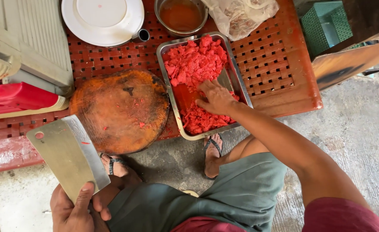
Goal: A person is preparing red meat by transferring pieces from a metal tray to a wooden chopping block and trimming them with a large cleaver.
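My left hand [74, 207] grips the handle of a broad steel cleaver [64, 152], its blade held flat and pointing up-left over the low table's edge. My right hand [215, 98] rests inside a rectangular steel tray [170, 92], fingers spread, pressing on chopped bright red meat [194, 62]. The meat fills the tray's far end and a smaller heap lies at the near end under my wrist. A round, stained wooden chopping block [119, 111] sits left of the tray with a few red scraps on it.
A red slatted table [279, 64] carries everything. At its far side stand a white plate [102, 19], a metal bowl of orange-brown liquid [181, 15] and a clear plastic bag [241, 15]. A green basket [325, 23] is far right. My sandalled feet [212, 152] rest on concrete.
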